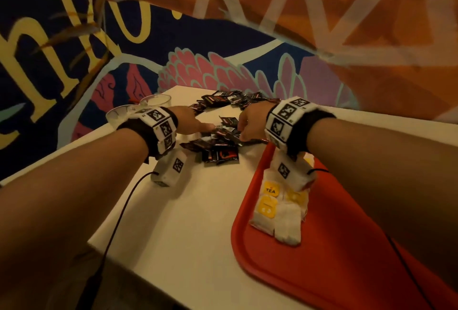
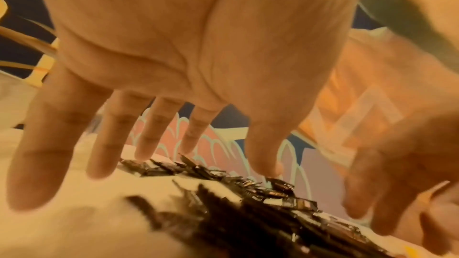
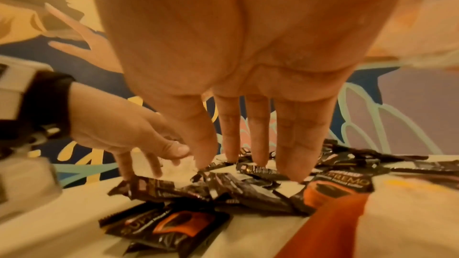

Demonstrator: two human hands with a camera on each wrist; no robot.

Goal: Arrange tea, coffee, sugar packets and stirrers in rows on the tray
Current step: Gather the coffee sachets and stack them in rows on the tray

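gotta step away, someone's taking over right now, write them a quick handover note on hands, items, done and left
Left hand: open, fingers spread over the coffee packets, holding nothing.
Right hand: open, fingertips down on the same pile.
Coffee packets lie loose on the white table, beside the red tray.
Done: tea bags lined up on the tray.
Left: row the coffee on the tray. Sugar is not visible; thin sticks show only at the left wrist view's edge.
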